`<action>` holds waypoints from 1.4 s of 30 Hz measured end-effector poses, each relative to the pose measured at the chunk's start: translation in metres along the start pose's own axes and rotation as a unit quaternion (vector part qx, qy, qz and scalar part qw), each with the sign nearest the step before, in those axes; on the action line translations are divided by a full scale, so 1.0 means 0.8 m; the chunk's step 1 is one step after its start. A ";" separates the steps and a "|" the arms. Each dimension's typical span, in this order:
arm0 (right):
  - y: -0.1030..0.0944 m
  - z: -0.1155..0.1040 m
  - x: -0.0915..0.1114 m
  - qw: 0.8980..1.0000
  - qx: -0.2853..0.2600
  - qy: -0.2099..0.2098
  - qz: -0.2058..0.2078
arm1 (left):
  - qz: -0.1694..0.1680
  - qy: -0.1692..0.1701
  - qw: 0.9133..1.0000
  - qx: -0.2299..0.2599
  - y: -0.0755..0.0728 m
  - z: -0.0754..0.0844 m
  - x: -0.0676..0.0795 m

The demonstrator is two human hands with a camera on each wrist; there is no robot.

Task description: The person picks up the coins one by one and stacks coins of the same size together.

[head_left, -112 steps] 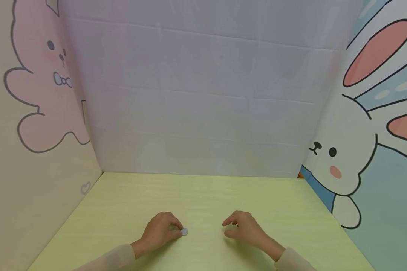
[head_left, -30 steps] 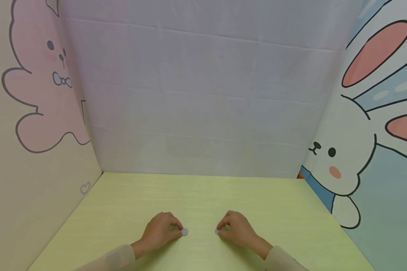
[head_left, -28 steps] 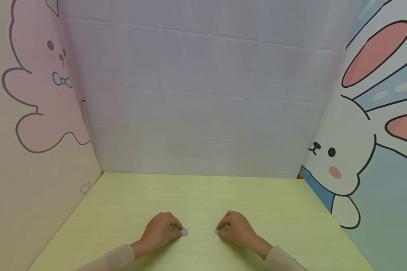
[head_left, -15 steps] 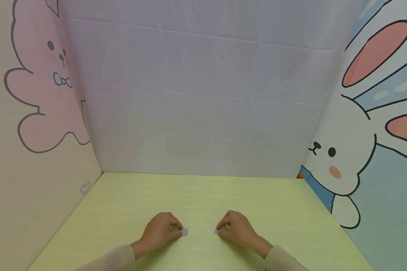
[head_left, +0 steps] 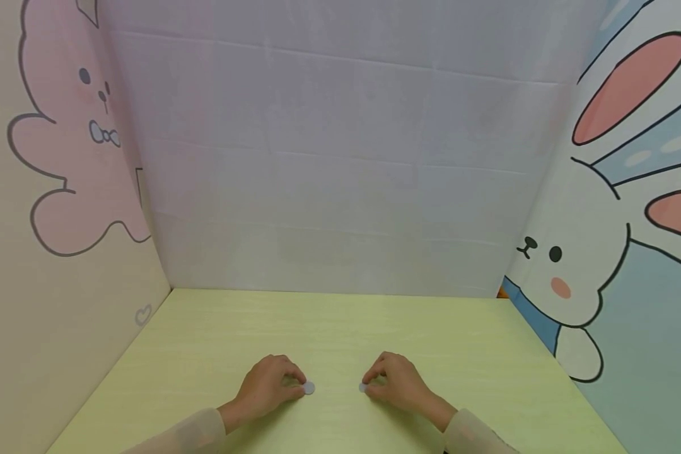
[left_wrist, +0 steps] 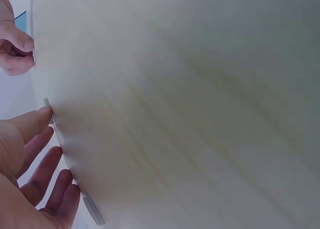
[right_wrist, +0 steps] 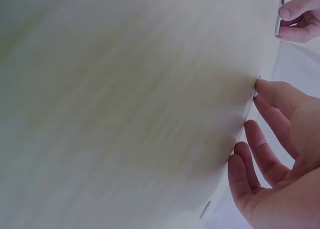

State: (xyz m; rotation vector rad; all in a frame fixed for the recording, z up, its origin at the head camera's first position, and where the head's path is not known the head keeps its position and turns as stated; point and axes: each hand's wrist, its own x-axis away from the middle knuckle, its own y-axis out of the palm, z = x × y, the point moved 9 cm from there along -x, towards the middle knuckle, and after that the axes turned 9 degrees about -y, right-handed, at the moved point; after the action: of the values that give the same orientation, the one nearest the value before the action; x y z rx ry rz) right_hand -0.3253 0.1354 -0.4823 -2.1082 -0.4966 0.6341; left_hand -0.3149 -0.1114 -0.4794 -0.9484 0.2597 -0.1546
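In the head view my left hand [head_left: 265, 384] pinches a small round silver-grey coin [head_left: 309, 388] by its left edge between thumb and fingertips, low at the table. Opposite it, my right hand [head_left: 398, 381] pinches a smaller-looking silver coin [head_left: 362, 387], mostly covered by the fingertips. Seen edge-on in the left wrist view, a second coin [left_wrist: 93, 210] lies on the table beyond the left hand's little finger. The right wrist view likewise has a thin coin [right_wrist: 205, 209] lying near that hand's outer fingers. Both of these are hidden by the hands in the head view.
The pale yellow-green table [head_left: 340, 334] reaches back to a creased whitish cloth wall [head_left: 340, 164]. A cream side panel with a pink cartoon [head_left: 74, 157] stands at left, and a rabbit-printed panel [head_left: 590, 284] at right. A gap separates the two hands.
Since the oldest frame my right hand has moved left, its spread thumb and fingers have closed, and a coin now shows at their tips. The left hand stays put. Over the last second both are still.
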 end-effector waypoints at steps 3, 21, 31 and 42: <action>0.001 0.003 0.001 1.000 -0.006 0.004 -0.003 | -0.004 -0.005 1.000 0.004 0.001 -0.001 -0.001; -0.005 -0.003 0.000 1.000 -0.008 -0.009 0.005 | -0.002 0.043 0.999 -0.006 0.029 0.049 -0.024; -0.005 -0.004 -0.001 1.000 -0.006 -0.010 0.004 | 0.000 0.050 0.999 -0.002 0.060 0.082 -0.034; -0.005 -0.004 0.000 1.000 0.000 -0.008 0.003 | 0.019 0.049 0.999 -0.008 0.072 0.102 -0.031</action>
State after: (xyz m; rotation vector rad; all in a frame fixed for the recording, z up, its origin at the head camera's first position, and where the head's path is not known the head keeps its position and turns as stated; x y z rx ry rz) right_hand -0.3237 0.1353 -0.4772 -2.1071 -0.5008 0.6544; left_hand -0.3145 -0.0085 -0.4775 -0.9530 0.3708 -0.1645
